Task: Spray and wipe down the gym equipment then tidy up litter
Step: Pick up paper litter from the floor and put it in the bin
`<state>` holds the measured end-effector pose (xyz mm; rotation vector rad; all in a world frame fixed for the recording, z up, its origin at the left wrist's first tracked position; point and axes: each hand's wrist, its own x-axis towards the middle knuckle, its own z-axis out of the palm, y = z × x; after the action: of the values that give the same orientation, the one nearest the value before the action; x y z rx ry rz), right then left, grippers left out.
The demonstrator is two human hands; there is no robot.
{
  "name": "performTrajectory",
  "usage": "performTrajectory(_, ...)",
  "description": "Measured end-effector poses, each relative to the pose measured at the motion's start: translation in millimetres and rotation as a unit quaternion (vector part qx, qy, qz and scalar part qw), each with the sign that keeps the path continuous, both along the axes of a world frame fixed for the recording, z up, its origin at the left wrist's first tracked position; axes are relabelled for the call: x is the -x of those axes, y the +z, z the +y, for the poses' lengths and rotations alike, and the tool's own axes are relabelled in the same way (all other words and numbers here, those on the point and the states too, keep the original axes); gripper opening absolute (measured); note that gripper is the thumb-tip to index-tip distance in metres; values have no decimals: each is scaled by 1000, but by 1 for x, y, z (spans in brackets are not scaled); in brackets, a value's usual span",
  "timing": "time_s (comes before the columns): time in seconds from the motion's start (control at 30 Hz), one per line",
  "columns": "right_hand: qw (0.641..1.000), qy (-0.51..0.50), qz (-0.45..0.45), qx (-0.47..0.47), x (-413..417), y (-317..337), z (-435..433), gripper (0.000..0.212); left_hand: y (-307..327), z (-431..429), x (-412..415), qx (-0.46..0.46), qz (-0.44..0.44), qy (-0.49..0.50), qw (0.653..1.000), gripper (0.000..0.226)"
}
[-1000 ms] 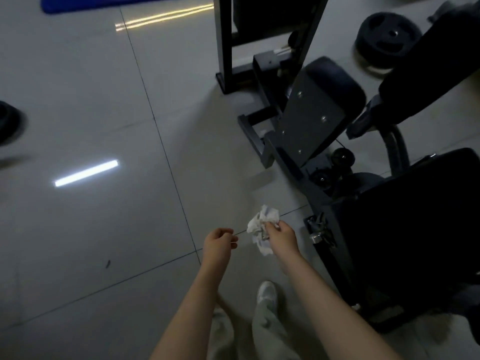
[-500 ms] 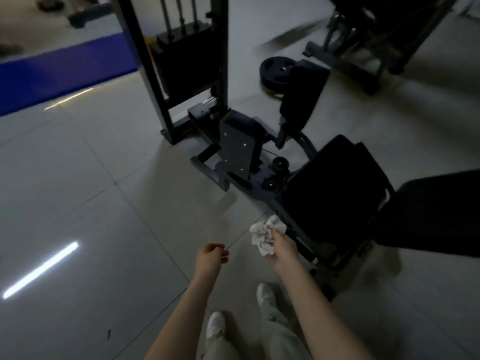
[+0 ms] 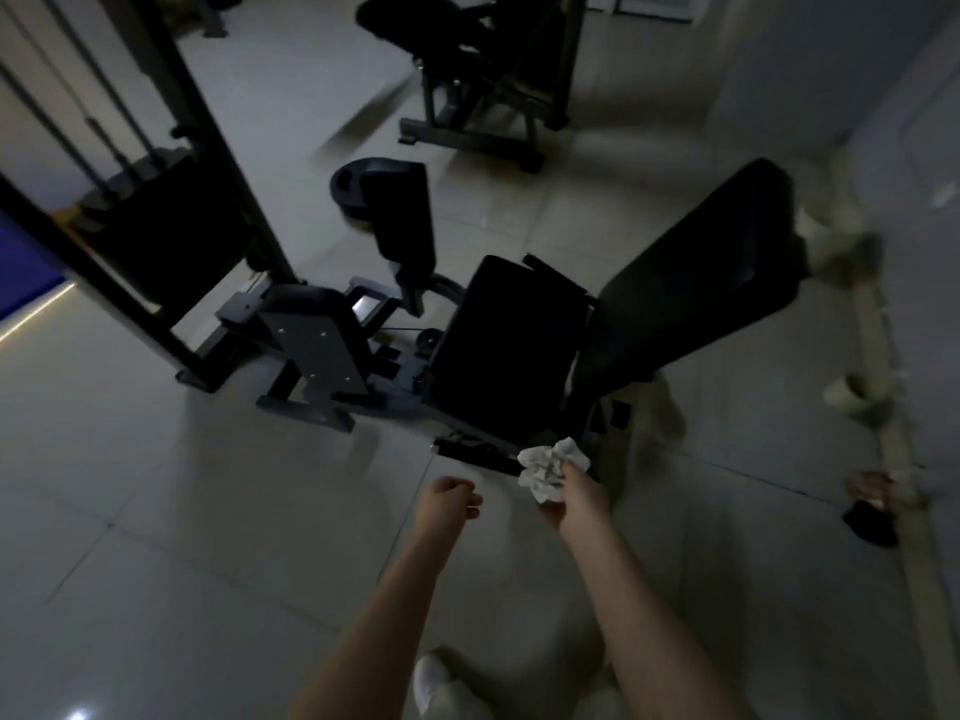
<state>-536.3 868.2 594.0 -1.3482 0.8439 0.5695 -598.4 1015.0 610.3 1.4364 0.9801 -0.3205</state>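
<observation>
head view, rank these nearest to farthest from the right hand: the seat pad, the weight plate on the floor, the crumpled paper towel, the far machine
1. crumpled paper towel, held in the right hand
2. seat pad, just ahead of the hand
3. weight plate, on the floor ahead and to the left
4. far machine, at the back

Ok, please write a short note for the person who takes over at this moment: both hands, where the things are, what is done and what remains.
Right hand grips a crumpled white wipe. Left hand has its fingers curled, and nothing is seen in it.
The wipe is held near the front edge of the black seat pad. Contact cannot be judged. No spray bottle is in view.
Done: the picture does not show whether the pads are wiped.
Left: pale cup-like items, blurred, lie on the floor by the right wall. They are probably litter to collect.
</observation>
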Motion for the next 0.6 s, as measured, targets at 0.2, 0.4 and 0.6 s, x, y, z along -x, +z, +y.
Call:
performTrajectory(0.2,997,-71,-24,-12,-16,12,-121,21,5,-119,-44,-8,2,-91,996,14)
performTrajectory(0.4,984,-157,-63,-65,-50,21,-277,24,-4,-264,-100,14,-3,-155,988,19)
performTrajectory(0.6,955,-294,15,-44,-83,16,-402,18,-2,-395,-167,53,-6,-205,977,13)
